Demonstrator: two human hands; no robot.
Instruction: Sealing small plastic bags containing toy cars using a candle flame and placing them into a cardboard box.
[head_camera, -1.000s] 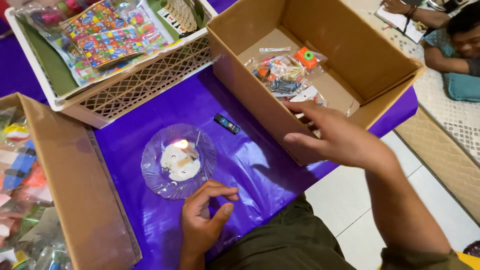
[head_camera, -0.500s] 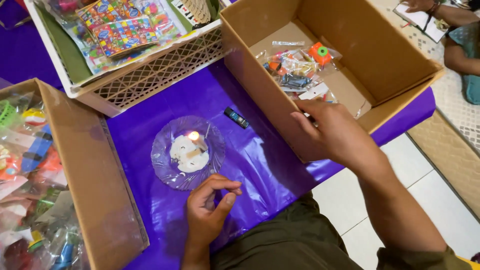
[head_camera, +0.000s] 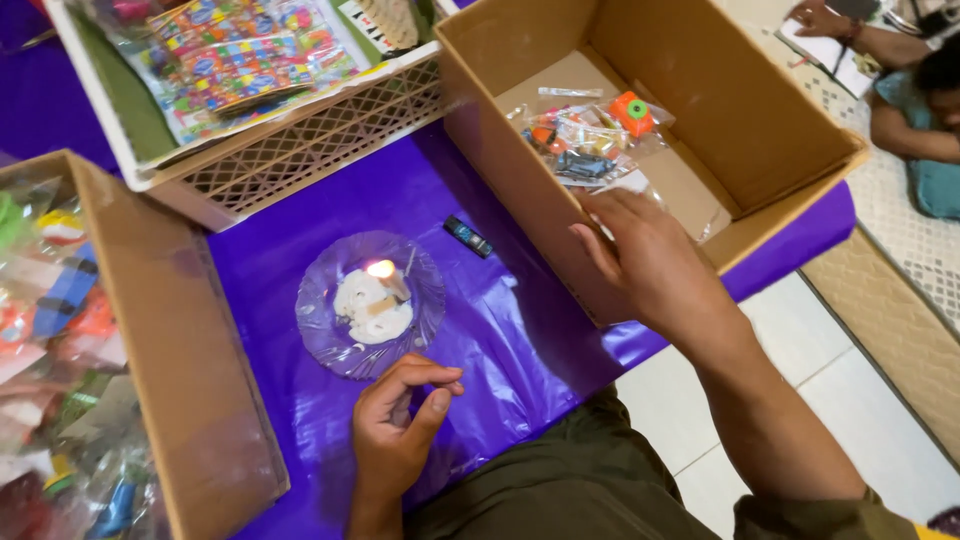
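Right hand hovers open and empty over the cardboard box rim, above the packed toy bags (a few already inside), while the left hand, fingers loosely pinched on nothing visible, rests beside the candle plate on the purple table.

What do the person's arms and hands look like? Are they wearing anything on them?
Both hands are bare: no gloves, rings or watch show on the left hand or the right hand. The forearms are bare too. An olive-green sleeve shows at the right upper arm, with a bit of yellow at the picture's corner.
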